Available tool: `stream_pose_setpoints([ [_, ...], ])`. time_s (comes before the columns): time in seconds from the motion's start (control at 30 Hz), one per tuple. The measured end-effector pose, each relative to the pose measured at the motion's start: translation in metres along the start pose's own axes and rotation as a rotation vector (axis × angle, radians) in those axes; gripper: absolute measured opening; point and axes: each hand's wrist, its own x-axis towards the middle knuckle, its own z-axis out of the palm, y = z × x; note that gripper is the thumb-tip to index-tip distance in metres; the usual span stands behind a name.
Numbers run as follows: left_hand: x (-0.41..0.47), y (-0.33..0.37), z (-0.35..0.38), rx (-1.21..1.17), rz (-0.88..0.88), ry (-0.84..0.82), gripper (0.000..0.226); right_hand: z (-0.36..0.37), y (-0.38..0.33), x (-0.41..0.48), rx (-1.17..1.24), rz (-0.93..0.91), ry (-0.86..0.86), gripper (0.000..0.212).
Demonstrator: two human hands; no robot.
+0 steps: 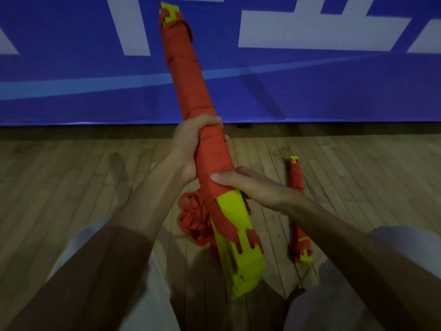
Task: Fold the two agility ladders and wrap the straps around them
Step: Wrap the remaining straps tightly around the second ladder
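Folded yellow plastic agility ladder bundle [236, 209] held tilted, top end up and away, bottom end low between knees; floor contact unclear. Red-orange fabric strap [183, 75] wound round upper part, lower yellow part mostly bare. Left hand [191, 149] curled round wrapped middle. Right hand [253, 185] just below it, thumb pressing lowest strap turn, fingers round far side. Loose strap loops [193, 220] hang left of bundle. Second strap-wrapped ladder bundle [297, 177] lies on wooden plank floor [71, 175], right of hands, apart. Blue banner with white lettering [71, 80] behind.
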Motion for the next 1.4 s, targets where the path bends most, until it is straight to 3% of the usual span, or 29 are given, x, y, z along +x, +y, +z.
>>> stream_pose_setpoints([
  [0.17,0.006,0.006,-0.004,0.172,0.188,0.216,0.033,-0.016,-0.001,0.001,-0.363,0.115,0.016,0.070],
  [0.3,0.012,0.000,-0.006,0.273,0.332,0.350,0.044,-0.012,-0.005,-0.002,-0.662,0.095,0.032,0.057],
  [0.43,0.023,-0.012,-0.013,0.283,0.324,0.430,0.063,0.012,0.009,0.003,-0.969,0.097,0.089,0.050],
  [0.53,0.026,-0.017,-0.017,0.332,0.252,0.398,0.073,0.015,0.023,0.011,-0.814,0.096,0.119,0.038],
  [0.63,0.024,-0.012,-0.015,0.331,0.251,0.412,0.064,0.004,0.025,0.011,-0.506,0.105,0.037,0.024],
  [0.7,0.017,-0.003,-0.013,0.264,0.261,0.384,0.068,-0.006,0.024,0.007,-0.306,0.062,-0.019,0.019],
  [0.77,0.010,0.009,-0.013,0.091,0.240,0.253,0.071,-0.012,0.020,0.002,-0.128,0.027,-0.056,0.021],
  [0.87,-0.002,0.013,-0.009,-0.207,0.101,0.003,0.032,-0.013,0.016,0.000,0.032,-0.050,-0.126,0.040],
  [0.97,-0.007,0.006,-0.004,-0.427,0.028,-0.266,0.027,-0.012,0.016,0.002,0.038,-0.086,-0.183,0.055],
  [1.03,-0.006,0.003,-0.004,-0.417,0.003,-0.339,0.029,-0.012,0.016,0.002,0.011,-0.086,-0.207,0.051],
  [1.23,-0.005,0.005,-0.004,-0.046,-0.082,-0.116,0.010,-0.009,0.022,0.001,-0.165,0.008,-0.217,0.018],
  [1.3,-0.006,0.006,-0.003,0.097,-0.106,-0.059,0.019,-0.011,0.019,-0.001,-0.251,0.037,-0.210,0.016],
  [1.4,-0.005,0.007,0.001,0.238,-0.082,0.008,0.006,-0.015,0.018,-0.001,-0.385,0.062,-0.172,0.021],
])
